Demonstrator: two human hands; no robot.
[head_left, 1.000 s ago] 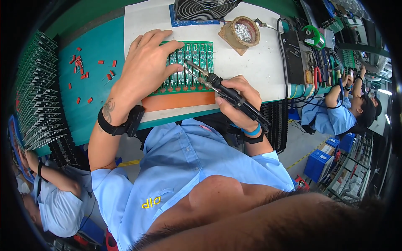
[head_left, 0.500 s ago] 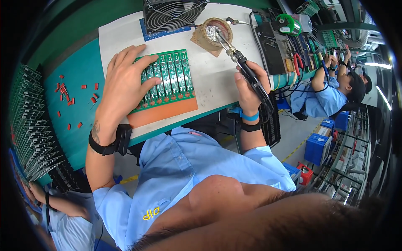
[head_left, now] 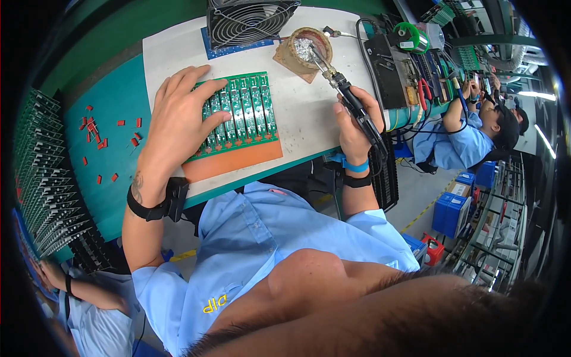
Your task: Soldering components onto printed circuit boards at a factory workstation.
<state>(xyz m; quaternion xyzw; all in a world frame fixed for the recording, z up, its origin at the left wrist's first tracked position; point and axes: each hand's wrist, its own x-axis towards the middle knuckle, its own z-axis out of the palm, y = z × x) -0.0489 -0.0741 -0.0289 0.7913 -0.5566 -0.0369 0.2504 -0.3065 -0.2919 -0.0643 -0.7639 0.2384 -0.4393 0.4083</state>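
My right hand (head_left: 355, 126) grips the black soldering iron (head_left: 348, 100), tip far-left in the round tip-cleaner pot (head_left: 307, 46); open left hand (head_left: 178, 122) flat on the green circuit board panel (head_left: 245, 110)

Glossy green circuit boards (head_left: 238, 113) lie on a matt orange mat (head_left: 238, 160); the soldering iron (head_left: 351, 104) has black plastic, the fan (head_left: 250, 21) metal wire.

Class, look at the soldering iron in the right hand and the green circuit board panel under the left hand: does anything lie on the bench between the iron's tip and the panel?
Nothing visible does. The soldering iron, held in the right hand, has its tip at the cleaning pot; only bare white mat separates it from the green panel under the left hand.
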